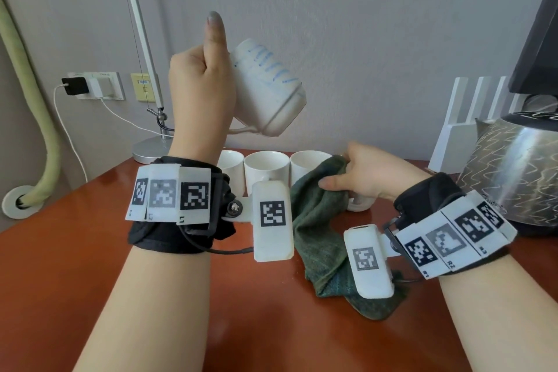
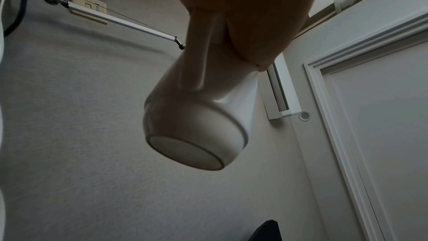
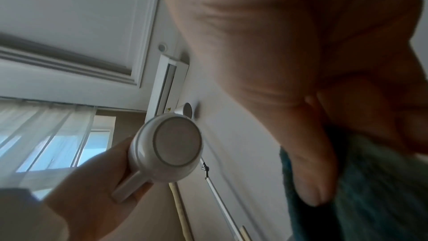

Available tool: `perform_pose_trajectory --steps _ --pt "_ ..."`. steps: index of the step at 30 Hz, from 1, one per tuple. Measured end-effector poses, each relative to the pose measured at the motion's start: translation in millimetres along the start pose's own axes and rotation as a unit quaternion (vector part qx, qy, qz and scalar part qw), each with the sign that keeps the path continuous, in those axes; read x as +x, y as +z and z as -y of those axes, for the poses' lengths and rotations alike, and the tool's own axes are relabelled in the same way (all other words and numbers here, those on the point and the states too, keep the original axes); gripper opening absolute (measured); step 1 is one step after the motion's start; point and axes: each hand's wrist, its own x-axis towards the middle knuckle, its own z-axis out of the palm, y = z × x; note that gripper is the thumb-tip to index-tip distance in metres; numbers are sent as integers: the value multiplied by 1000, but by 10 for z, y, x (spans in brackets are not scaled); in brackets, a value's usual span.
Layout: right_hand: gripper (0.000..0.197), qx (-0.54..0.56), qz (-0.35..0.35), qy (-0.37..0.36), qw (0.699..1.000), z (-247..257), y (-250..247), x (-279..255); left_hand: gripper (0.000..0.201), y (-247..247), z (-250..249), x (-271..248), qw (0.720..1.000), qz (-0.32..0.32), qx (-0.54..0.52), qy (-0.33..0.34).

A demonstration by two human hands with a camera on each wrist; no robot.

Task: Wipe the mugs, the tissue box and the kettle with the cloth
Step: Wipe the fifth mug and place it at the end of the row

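My left hand (image 1: 200, 86) holds a white mug (image 1: 267, 89) up in the air by its handle, thumb pointing up; blue scribbles mark the mug's side. The mug (image 2: 197, 122) is tilted, base toward the wrist cameras, and its base (image 3: 177, 139) shows in the right wrist view. My right hand (image 1: 359, 174) grips a dark green cloth (image 1: 320, 229) that trails down onto the red-brown table (image 1: 90, 251). Three white mugs (image 1: 265, 170) stand in a row behind the hands; a fourth mug's handle (image 1: 359, 205) shows under my right hand. The patterned metal kettle (image 1: 510, 172) stands at the right.
A desk lamp with a round base (image 1: 151, 148) stands at the table's back left. A white slatted stand (image 1: 462, 118) is behind the kettle. Wall sockets with a charger (image 1: 90, 84) and cable sit at the left. A dark object (image 1: 540, 39) overhangs the kettle.
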Motion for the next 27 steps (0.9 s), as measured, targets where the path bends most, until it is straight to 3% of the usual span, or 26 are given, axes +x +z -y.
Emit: perform_pose_trajectory --steps 4,7,11,13,15,18,22,25,26,27 --pt "24 -18 -17 20 1000 -24 14 25 59 13 -1 -9 1000 4 9 1" --pt "8 126 -30 -53 990 -6 -6 46 59 19 -10 -9 1000 6 5 3" --pt "30 338 2 -167 926 93 4 -29 59 5 -6 -5 1000 8 0 7" --pt "33 320 -12 -176 931 97 35 -2 59 -6 -4 0 1000 6 0 8" --pt "29 237 -48 -148 959 70 68 55 58 -16 -2 2 1000 5 -3 9" --pt "6 128 -95 -97 983 66 127 73 58 -31 8 9 1000 2 -9 12" --pt "26 81 -68 -86 991 123 140 10 58 -31 5 6 1000 6 -10 9" --pt "22 179 -32 -7 983 168 61 -49 59 -26 11 13 1000 12 5 -6" --pt "18 260 -15 36 965 168 30 -59 59 -25 19 14 1000 15 13 -15" --pt "13 363 27 78 928 170 -7 -74 59 -24 30 16 999 19 23 -24"
